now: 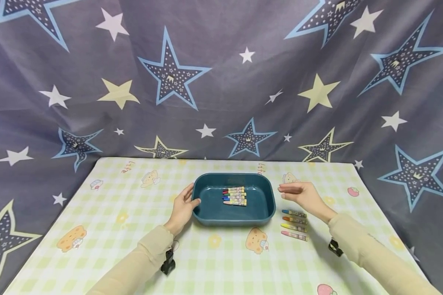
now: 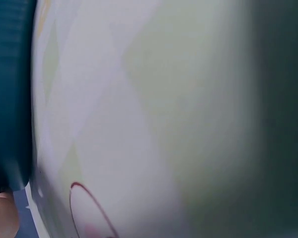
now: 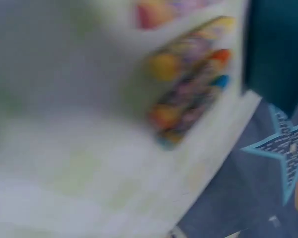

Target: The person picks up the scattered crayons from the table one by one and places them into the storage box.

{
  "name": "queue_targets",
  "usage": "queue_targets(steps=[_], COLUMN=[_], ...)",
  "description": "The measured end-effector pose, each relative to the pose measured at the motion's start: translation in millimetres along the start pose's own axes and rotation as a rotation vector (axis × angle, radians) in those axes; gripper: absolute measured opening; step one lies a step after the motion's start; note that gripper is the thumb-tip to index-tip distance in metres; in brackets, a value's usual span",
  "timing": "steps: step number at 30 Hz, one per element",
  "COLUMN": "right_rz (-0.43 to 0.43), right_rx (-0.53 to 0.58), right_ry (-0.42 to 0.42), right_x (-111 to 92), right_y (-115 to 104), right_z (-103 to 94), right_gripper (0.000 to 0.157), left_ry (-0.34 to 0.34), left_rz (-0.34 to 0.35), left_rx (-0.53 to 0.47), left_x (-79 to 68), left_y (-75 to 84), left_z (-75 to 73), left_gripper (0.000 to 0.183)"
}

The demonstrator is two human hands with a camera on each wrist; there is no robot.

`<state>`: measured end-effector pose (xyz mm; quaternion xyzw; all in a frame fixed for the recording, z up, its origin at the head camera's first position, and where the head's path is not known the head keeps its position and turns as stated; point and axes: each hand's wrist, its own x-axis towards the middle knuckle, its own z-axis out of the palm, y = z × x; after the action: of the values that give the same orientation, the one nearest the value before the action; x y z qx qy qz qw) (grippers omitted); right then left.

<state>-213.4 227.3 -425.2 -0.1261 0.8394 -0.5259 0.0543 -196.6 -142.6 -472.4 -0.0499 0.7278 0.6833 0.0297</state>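
A dark teal plastic tray sits mid-table, with several crayons lying side by side in it. My left hand grips the tray's left rim, thumb over the inner side and fingers along the outside. In the left wrist view, part of that hand shows below the tray wall. Just off the tray's right side, my right hand is raised with fingers extended and nothing in them. Below it, a blue crayon, an orange crayon, a yellow crayon and a pink crayon lie in a column.
The table wears a green-and-white checked cloth printed with bears and fruit. Behind it and at both sides hangs a grey star-patterned curtain. A black strap device sits at the left wrist, another black device at the right.
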Motion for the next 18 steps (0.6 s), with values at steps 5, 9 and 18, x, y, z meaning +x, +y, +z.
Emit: queue_targets(steps=[5,9,18], right_rz=[0.019,0.038,0.084], right_rx=[-0.029,-0.058,-0.043], right_ry=[0.004,-0.003,-0.072], right_x=[-12,-16,-20], right_y=[27,44,64], right_z=[-11.6,-14.1,-8.3], right_gripper=[0.034,0.033,0.037], left_ry=[0.007,0.015,0.003], left_rz=[0.007,0.009,0.014], left_rx=[0.006,0.005,0.002], left_x=[4.3,4.3,2.8], left_y=[-5.2,-6.2,-5.9], left_z=[0.7,0.8,0.3], left_gripper=[0.064,0.064,0.064])
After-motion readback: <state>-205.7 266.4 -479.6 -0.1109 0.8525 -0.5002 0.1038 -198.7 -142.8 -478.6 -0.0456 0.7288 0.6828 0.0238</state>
